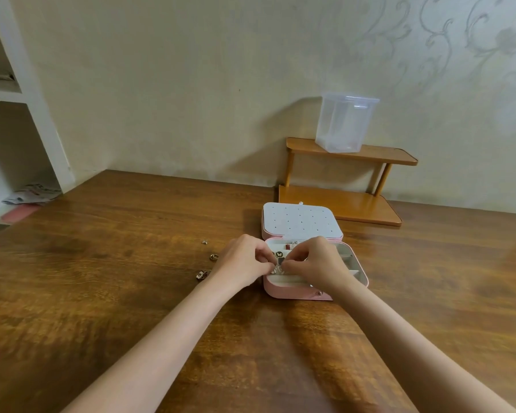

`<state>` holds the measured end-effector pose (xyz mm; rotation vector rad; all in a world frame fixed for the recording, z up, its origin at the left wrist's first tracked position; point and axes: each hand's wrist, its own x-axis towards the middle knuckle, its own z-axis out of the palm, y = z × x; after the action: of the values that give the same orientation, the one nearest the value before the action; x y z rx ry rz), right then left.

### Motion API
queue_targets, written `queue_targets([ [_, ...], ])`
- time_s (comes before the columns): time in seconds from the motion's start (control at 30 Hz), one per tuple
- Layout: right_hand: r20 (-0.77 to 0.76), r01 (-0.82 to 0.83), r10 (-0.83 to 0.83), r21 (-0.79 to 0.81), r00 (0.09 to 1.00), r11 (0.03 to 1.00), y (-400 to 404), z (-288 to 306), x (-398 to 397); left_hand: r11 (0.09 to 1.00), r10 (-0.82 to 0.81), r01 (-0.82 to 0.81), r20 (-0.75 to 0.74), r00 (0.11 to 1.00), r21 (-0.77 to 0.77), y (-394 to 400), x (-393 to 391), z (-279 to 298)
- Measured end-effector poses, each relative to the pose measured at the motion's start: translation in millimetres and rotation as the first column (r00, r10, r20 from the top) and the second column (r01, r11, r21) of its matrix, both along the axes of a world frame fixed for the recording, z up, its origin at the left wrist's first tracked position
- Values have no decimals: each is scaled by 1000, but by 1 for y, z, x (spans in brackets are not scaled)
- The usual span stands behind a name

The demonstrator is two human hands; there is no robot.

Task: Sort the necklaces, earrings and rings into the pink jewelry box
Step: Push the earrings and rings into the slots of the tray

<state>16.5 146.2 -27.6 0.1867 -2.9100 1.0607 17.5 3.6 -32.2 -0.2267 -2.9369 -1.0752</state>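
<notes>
A home room: floral wallpaper [474,46], wooden table [131,263], white wall shelves [27,93].

item pinched by both hands: too small to tell | jewelry box [286,290] left compartments: partly hidden

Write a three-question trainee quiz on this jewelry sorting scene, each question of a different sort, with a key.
1. True or false: the lid of the pink box lies open.
2. Where do loose jewelry pieces still lie on the table? A) left of the box B) right of the box C) on the wooden shelf
3. Fill in: the clear plastic container stands on the shelf's ___ tier.

Key
1. True; both the left hand and the right hand work over the box's left compartments, fingers curled at something too small to name.
2. A
3. top
</notes>
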Motion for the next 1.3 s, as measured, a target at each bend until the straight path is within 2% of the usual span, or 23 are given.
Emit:
queue_targets([
  [0.23,-16,93,-92,66,996,993,-9,-6,3,1000,-2,2,1,1000,5,1,1,0],
  [0.5,-44,53,-45,181,998,982,-11,-5,5,999,-1,2,10,1000,-38,2,1,5],
  [0.7,-26,48,-44,157,999,986,-7,-1,2,999,-9,9,21,1000,-41,2,1,6],
  [0.83,-71,68,-59,142,996,987,1,10,-1,999,-7,9,44,999,-31,0,-1,6],
  [0.97,-84,-7,20,154,996,988,2,19,-3,1000,0,1,47,999,-20,0,-3,6],
  [1.07,-70,-105,120,186,990,977,-2,14,-2,1000,17,-17,9,1000,-4,-5,-3,9],
  [1.17,-64,-130,149,232,987,964,-5,11,0,998,51,-50,-29,998,42,-16,-4,12],
  [1.3,-241,-89,128,167,962,982,-16,32,0,994,107,-106,-43,993,34,-39,-4,18],
])
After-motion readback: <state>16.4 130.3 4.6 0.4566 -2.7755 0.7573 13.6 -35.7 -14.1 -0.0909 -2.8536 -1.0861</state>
